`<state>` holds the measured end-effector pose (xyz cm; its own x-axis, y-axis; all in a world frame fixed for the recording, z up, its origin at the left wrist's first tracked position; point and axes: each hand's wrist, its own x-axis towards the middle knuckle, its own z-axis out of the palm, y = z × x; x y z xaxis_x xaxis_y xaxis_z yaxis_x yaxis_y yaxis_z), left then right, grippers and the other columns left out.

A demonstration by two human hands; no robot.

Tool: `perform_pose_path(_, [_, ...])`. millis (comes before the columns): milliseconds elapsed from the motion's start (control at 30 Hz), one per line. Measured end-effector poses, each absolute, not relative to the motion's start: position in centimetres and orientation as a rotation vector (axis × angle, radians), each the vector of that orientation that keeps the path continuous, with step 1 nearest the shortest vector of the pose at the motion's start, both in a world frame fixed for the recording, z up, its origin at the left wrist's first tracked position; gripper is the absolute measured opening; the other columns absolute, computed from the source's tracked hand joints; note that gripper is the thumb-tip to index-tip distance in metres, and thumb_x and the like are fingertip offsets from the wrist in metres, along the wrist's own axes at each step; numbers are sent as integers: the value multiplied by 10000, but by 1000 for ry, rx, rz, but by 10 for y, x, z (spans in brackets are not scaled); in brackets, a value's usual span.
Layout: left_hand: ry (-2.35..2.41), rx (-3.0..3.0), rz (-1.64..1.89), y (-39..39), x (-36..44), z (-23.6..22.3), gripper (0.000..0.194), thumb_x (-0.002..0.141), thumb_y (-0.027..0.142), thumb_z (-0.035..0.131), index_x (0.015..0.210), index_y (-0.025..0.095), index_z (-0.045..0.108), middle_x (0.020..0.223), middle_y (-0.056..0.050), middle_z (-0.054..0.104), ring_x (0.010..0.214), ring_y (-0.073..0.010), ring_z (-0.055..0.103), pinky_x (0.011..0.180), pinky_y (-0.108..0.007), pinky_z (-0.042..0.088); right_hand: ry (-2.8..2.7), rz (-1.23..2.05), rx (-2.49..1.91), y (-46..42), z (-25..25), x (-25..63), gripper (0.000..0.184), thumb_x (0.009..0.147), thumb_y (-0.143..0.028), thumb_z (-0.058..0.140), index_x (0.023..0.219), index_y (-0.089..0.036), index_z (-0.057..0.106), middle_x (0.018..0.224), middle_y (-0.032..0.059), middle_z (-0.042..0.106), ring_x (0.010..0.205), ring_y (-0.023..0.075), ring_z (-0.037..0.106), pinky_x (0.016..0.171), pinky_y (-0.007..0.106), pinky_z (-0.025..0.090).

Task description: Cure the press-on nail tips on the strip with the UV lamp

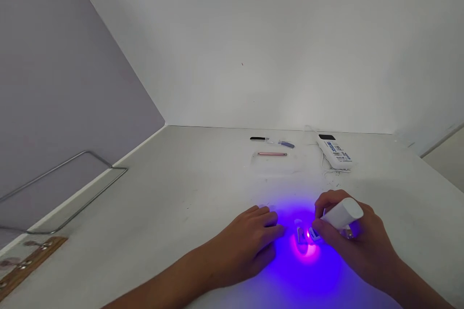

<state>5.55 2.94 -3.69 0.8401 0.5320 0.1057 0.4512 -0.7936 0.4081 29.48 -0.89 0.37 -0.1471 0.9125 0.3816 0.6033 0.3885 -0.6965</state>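
My right hand [357, 239] is closed around a white handheld UV lamp [342, 213], which is tilted with its head down. Violet light from it spreads over the tabletop, with a pink glare at its centre. In that glow lies a small object [300, 234] with a pale curved outline; the glare keeps me from making out its kind. Left of it, my left hand [255, 239] rests on the table, index finger stretched toward the object and the other fingers loosely bent. Nothing shows in the left hand, though its underside is hidden.
Toward the back of the white table [155, 212] lie a pink pen-like stick [271, 154], a black-handled tool [258, 138] and a small bluish piece [287, 144]. A white printed device [334, 152] with a cable stands farther right. A metal wire frame [90, 198] and wooden strip [32, 263] are at left.
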Motion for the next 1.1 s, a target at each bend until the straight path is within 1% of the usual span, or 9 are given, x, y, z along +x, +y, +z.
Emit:
perform_pose_path(267, [738,2645,303,29,56,-38,342,862,52,502,1127,217,640,848,-19,546,753,-198,472,728,-324,388,-1868,495,-1326,-10,3,296,117,886,-333,679,827,-254,618,637,-52,652,478,119,592,411,192,500])
perform_pose_path(567, [743,2650,289,28,57,-37,315,860,47,512,1094,212,642,850,-23,552,759,-201,482,725,-322,386,-1859,528,-1322,-10,3,295,112,902,-338,660,835,-258,619,669,-46,653,520,125,608,433,198,502])
perform_pose_path(733, [734,2653,309,29,57,-37,354,851,38,518,1128,226,636,848,-12,549,748,-195,483,736,-320,394,-1861,507,-1337,-10,2,296,126,886,-334,681,814,-256,613,643,-58,636,477,112,574,438,195,507])
perform_pose_path(867, [731,2667,319,29,57,-37,372,852,39,515,1150,234,626,838,-8,537,744,-195,484,717,-315,391,-1876,516,-1347,-9,-1,296,118,894,-332,672,829,-252,614,677,-41,664,511,126,615,436,203,511])
perform_pose_path(1100, [730,2673,319,29,56,-37,327,853,50,505,1096,224,638,844,-20,552,750,-200,483,729,-328,404,-1869,509,-1330,-10,1,296,151,904,-357,666,817,-247,609,650,-38,646,488,125,591,434,213,512])
